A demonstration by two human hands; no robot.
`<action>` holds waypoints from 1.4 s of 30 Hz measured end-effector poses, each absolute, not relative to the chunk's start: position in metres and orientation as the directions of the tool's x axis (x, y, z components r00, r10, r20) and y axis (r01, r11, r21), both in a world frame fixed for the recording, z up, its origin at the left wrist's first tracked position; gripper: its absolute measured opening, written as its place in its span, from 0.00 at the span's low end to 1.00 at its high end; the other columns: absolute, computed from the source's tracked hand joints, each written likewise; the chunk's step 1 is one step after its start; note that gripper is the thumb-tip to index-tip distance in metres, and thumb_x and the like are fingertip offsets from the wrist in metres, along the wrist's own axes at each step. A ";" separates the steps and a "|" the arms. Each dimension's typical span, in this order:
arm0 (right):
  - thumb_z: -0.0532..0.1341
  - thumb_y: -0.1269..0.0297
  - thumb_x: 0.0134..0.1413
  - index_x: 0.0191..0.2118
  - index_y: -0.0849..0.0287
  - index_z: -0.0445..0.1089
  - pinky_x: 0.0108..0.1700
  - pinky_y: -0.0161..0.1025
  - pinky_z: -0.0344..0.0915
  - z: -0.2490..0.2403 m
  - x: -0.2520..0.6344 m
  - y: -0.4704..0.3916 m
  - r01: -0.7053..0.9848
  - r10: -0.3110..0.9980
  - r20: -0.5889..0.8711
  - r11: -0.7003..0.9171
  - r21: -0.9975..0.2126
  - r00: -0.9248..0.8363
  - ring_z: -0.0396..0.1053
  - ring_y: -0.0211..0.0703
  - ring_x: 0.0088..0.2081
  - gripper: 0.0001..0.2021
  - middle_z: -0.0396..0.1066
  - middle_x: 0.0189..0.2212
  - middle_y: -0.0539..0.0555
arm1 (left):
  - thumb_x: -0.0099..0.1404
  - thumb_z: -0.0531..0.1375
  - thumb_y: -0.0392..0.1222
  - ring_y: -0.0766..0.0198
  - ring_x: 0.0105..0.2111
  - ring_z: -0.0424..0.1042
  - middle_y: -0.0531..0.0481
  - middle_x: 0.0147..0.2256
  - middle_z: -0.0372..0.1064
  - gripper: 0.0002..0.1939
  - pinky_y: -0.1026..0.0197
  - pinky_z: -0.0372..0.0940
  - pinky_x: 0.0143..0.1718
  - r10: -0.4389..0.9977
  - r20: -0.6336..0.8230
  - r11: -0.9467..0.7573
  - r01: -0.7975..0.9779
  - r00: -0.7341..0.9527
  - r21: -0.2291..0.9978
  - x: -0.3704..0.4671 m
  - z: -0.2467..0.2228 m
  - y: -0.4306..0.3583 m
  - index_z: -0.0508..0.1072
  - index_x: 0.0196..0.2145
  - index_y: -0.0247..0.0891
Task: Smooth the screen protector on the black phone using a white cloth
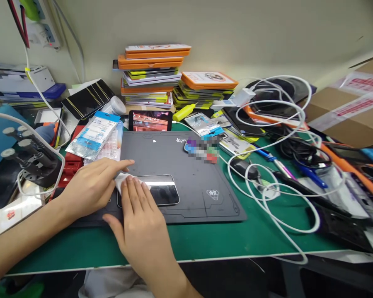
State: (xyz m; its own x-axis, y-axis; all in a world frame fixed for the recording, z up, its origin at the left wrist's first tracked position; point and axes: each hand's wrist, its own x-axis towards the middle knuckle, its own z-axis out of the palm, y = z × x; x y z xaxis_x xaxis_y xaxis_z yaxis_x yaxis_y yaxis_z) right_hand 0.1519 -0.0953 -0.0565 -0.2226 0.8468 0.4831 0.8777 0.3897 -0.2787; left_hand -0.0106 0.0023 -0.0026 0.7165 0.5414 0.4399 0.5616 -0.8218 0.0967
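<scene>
A smartphone (165, 191) with a dark, glossy screen lies face up on a grey work mat (199, 182). My right hand (146, 223) lies over its left part, fingers together, pressing a white wipe (120, 181) onto the screen; its thumb sticks out to the left. Around the phone's left end is my left hand (91, 186), one finger stretched past the far edge and the rest bent down beside the wipe. Much of the wipe and the phone's left end are hidden under both hands.
Behind the mat, a second phone (151, 120) with a lit screen leans sideways near stacked orange boxes (153, 62). Blue-white packets (98, 130) and a screwdriver stand (34, 157) are at left. Looped white cables (267, 198), tools and a cardboard box (348, 111) crowd the right.
</scene>
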 end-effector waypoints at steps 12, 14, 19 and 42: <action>0.56 0.47 0.76 0.70 0.77 0.65 0.73 0.53 0.65 -0.062 0.153 -0.124 0.845 0.803 0.503 0.482 -0.234 -0.319 0.63 0.61 0.72 0.34 0.63 0.71 0.69 | 0.72 0.49 0.27 0.57 0.48 0.82 0.47 0.47 0.83 0.24 0.55 0.75 0.50 0.570 0.466 -0.802 0.582 0.676 0.136 -0.008 -0.001 0.002 0.71 0.61 0.36; 0.55 0.48 0.77 0.69 0.76 0.66 0.73 0.52 0.66 -0.061 0.156 -0.119 0.855 0.802 0.510 0.470 -0.218 -0.310 0.65 0.60 0.71 0.33 0.65 0.70 0.68 | 0.72 0.50 0.27 0.57 0.49 0.81 0.46 0.48 0.82 0.24 0.55 0.74 0.51 0.561 0.471 -0.807 0.576 0.681 0.129 -0.008 -0.001 0.002 0.71 0.61 0.36; 0.51 0.51 0.79 0.68 0.78 0.67 0.72 0.54 0.66 -0.058 0.157 -0.093 0.897 0.833 0.478 0.403 -0.182 -0.277 0.67 0.60 0.70 0.32 0.67 0.69 0.70 | 0.72 0.50 0.28 0.54 0.51 0.81 0.43 0.50 0.82 0.23 0.53 0.74 0.51 0.561 0.470 -0.797 0.598 0.681 0.085 -0.010 -0.002 0.003 0.71 0.61 0.36; 0.52 0.52 0.80 0.61 0.73 0.75 0.69 0.51 0.70 -0.056 0.166 -0.116 0.896 0.773 0.591 0.405 -0.181 -0.231 0.75 0.56 0.64 0.27 0.74 0.63 0.64 | 0.74 0.50 0.28 0.57 0.48 0.81 0.48 0.47 0.82 0.21 0.56 0.72 0.49 0.558 0.446 -0.807 0.582 0.700 0.098 -0.011 -0.007 0.006 0.72 0.60 0.36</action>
State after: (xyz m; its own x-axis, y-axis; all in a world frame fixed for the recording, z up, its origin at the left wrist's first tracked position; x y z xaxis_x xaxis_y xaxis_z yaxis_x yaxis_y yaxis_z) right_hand 0.1664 -0.1159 -0.0555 -0.2306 0.7733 0.5906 0.8961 0.4053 -0.1807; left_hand -0.0113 0.0057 -0.0074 0.6997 0.5581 0.4461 0.5818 -0.8074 0.0976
